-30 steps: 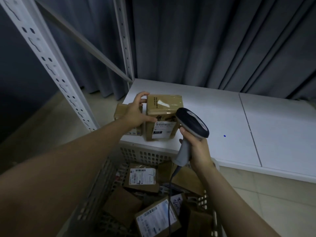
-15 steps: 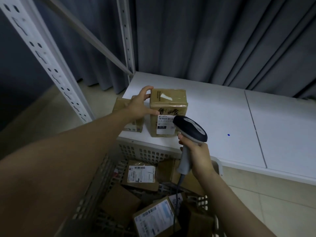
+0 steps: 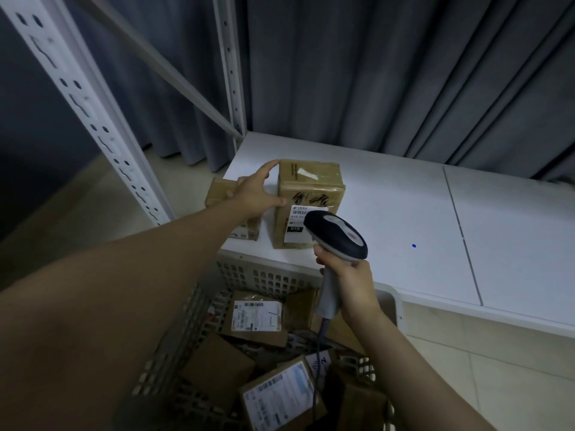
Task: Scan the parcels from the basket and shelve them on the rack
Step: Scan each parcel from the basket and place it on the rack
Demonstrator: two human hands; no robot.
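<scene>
We see a tall brown parcel (image 3: 308, 194) standing upright on the white rack shelf (image 3: 389, 213), label facing us, just beside a lower parcel (image 3: 222, 194). More labelled parcels (image 3: 256, 317) lie jumbled in the perforated basket (image 3: 264, 275).

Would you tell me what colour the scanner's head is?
Dark navy-black with a light grey centre panel, on the handheld barcode scanner; seen in the head view.
</scene>
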